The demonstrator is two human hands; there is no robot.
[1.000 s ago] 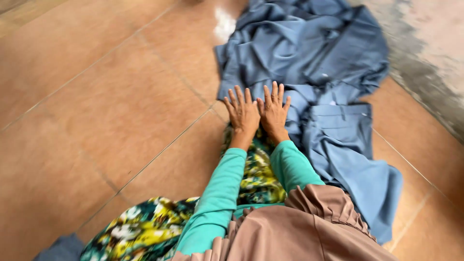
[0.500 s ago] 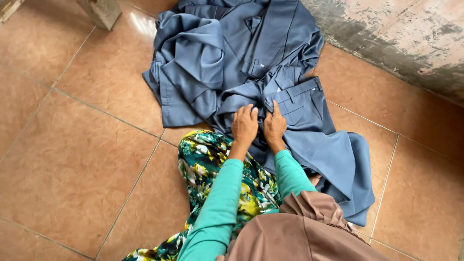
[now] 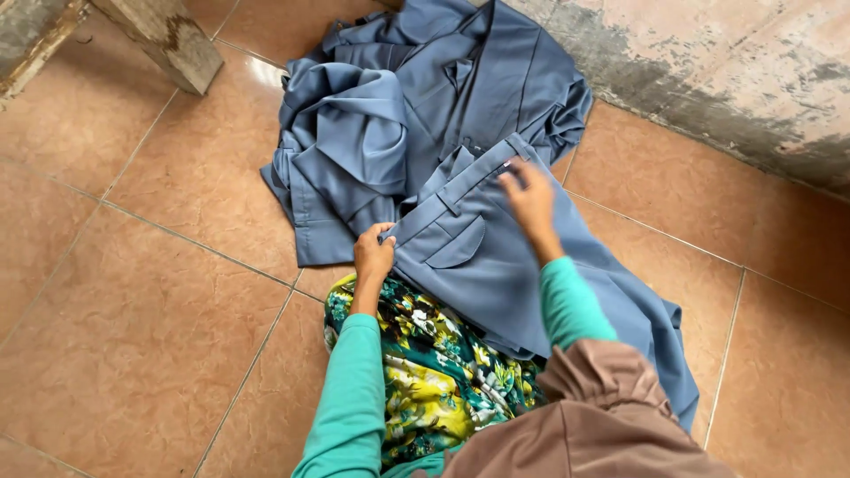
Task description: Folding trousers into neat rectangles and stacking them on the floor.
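Blue trousers (image 3: 496,257) half hidden beneath both hands' grip.

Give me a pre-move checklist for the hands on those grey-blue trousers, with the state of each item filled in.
1. Left hand pinching one end of the waistband: ok.
2. Right hand on the other end of the waistband: ok, though the grip itself is blurred.
3. Waistband stretched straight between the hands: ok.
4. Trousers lying flat: not ok, the legs trail creased over the floral fabric.
5. Grey-blue jacket off the trousers: not ok, it touches the waistband.
6. Tiled floor clean: cannot tell.
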